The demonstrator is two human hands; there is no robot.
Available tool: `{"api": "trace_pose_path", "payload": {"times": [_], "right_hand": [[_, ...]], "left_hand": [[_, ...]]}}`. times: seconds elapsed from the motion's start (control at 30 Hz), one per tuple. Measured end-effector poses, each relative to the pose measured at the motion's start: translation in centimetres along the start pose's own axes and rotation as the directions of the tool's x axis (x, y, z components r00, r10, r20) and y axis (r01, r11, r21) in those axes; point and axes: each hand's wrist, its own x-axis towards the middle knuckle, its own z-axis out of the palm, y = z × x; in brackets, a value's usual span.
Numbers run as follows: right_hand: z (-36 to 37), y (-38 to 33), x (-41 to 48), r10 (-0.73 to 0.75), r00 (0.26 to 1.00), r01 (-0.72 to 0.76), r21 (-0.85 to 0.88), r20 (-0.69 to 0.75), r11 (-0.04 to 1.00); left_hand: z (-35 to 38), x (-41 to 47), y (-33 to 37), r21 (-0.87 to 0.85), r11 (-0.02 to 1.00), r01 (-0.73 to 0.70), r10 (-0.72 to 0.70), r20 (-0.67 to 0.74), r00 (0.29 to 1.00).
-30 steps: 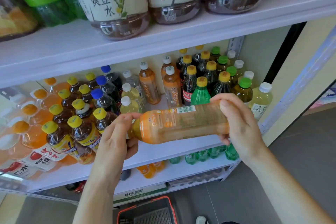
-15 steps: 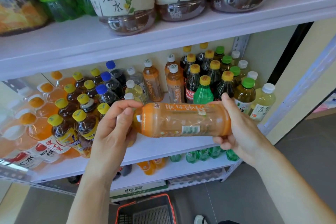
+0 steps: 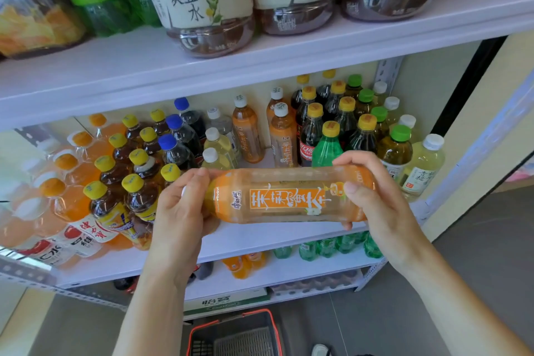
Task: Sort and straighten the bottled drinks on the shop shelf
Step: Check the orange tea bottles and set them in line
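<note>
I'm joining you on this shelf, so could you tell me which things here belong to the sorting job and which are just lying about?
Part of the job:
- orange tea bottle, held sideways by left hand and right hand
- two matching tea bottles
- middle shelf

Just lying about:
- shopping basket
- cardboard box

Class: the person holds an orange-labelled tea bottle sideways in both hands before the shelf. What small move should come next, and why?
Probably tip the tea bottle upright and set it before the two matching bottles, where bare shelf shows.
</note>
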Motion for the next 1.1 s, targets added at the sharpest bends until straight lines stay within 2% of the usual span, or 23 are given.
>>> {"api": "trace_pose_path", "payload": {"times": [0.1, 0.2, 0.37, 0.47, 0.57, 0.63, 0.7, 0.77, 0.83, 0.9, 0.93, 1.0, 1.03, 1.1], "right_hand": [[-0.6, 0.0, 0.4, 0.091, 0.987, -0.078, -0.099, 0.132, 0.992], [-0.5, 0.3, 0.8, 0.209, 0.935, -0.164, -0.172, 0.287, 0.971], [0.9, 1.7, 0.4, 0.255, 0.898, -0.223, -0.129, 0.358, 0.966], [1.3, 2.5, 0.1, 0.249, 0.916, -0.212, -0.147, 0.315, 0.966], [1.1, 2.9, 0.1, 0.216, 0.934, -0.123, -0.310, 0.285, 0.943], [1.0, 3.4, 0.4, 0.236, 0.922, -0.051, -0.508, 0.306, 0.860], [1.0, 4.4, 0.5, 0.295, 0.898, -0.021, -0.637, 0.327, 0.771], [1.3, 5.6, 0.3, 0.335, 0.882, -0.035, -0.663, 0.331, 0.748], [1.7, 6.4, 0.0, 0.350, 0.878, -0.052, -0.660, 0.328, 0.750], [2.0, 7.0, 0.0, 0.321, 0.904, -0.039, -0.692, 0.283, 0.721], [2.0, 7.3, 0.2, 0.288, 0.927, -0.022, -0.731, 0.241, 0.682], [1.6, 7.7, 0.7, 0.219, 0.963, 0.015, -0.840, 0.158, 0.542], [1.3, 7.9, 1.0, 0.188, 0.975, 0.015, -0.875, 0.121, 0.484], [0.4, 7.7, 1.7, 0.103, 0.993, -0.003, -0.876, 0.053, 0.481]], "left_hand": [[-0.1, 0.4, 1.0, 0.012, 0.996, -0.085, 0.086, -0.039, 0.996], [0.0, 1.2, 2.3, 0.006, 0.990, -0.142, 0.142, -0.045, 0.989], [0.8, 2.6, 3.3, -0.002, 0.984, -0.177, 0.177, -0.024, 0.984], [0.8, 3.2, 3.7, 0.005, 0.983, -0.183, 0.182, 0.092, 0.979], [1.0, 3.3, 4.1, 0.028, 0.978, -0.205, 0.191, 0.260, 0.947], [1.7, 3.2, 4.4, 0.082, 0.966, -0.246, 0.200, 0.367, 0.909], [2.7, 3.1, 4.5, 0.191, 0.946, -0.262, 0.149, 0.461, 0.875], [3.2, 3.3, 4.5, 0.293, 0.923, -0.248, 0.062, 0.524, 0.850], [3.6, 3.3, 4.1, 0.332, 0.906, -0.264, 0.048, 0.539, 0.841], [4.3, 3.1, 3.3, 0.379, 0.850, -0.367, 0.133, 0.519, 0.844], [4.6, 3.0, 2.7, 0.431, 0.784, -0.446, 0.192, 0.516, 0.835], [5.5, 3.1, 1.4, 0.550, 0.612, -0.569, 0.281, 0.522, 0.806], [5.6, 3.2, 0.9, 0.590, 0.560, -0.582, 0.290, 0.518, 0.804], [5.8, 4.0, 0.0, 0.638, 0.515, -0.573, 0.284, 0.503, 0.816]]}}
